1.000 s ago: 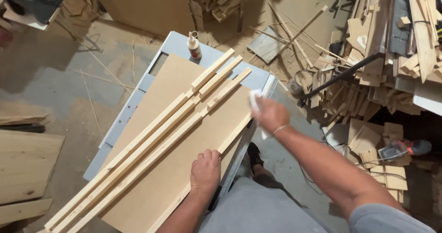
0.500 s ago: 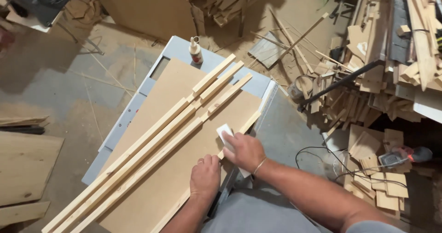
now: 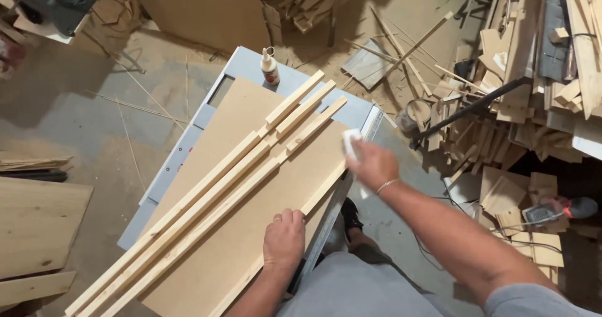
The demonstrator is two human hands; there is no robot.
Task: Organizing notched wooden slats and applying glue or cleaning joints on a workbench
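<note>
White sanding pad [image 3: 351, 142] is gripped in the right hand [image 3: 371, 163] at the right edge of the board [image 3: 251, 216], which is pressed flat by the left hand [image 3: 285, 238]. Light, stiff wooden strips [image 3: 207, 198] lie alongside, probably best held mid-length.

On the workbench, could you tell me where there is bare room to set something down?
The board is bare between the wooden strips and the left hand, and again left of the strips, below the glue bottle. It is crowded along the near edge, where the right hand holds a white block.
</note>
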